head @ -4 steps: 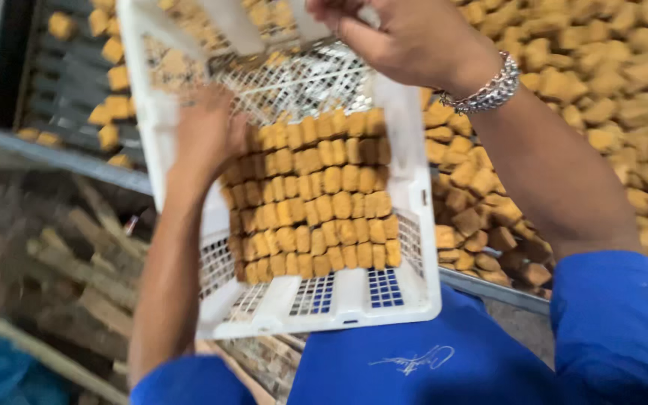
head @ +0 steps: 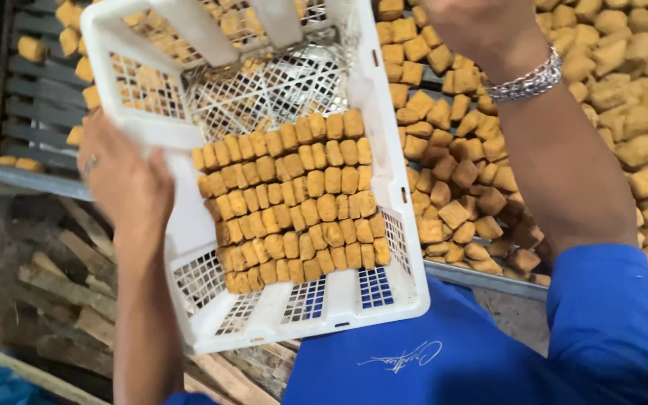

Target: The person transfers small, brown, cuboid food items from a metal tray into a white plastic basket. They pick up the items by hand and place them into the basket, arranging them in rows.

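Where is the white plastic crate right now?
In the head view the white plastic crate sits centre-left, tilted, with the left hand gripping its left wall. Rows of golden-brown blocks are packed inside it, and the loose pile lies to its right.

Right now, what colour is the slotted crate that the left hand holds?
White. The crate shows best in the head view, gripped at its side by the left hand.
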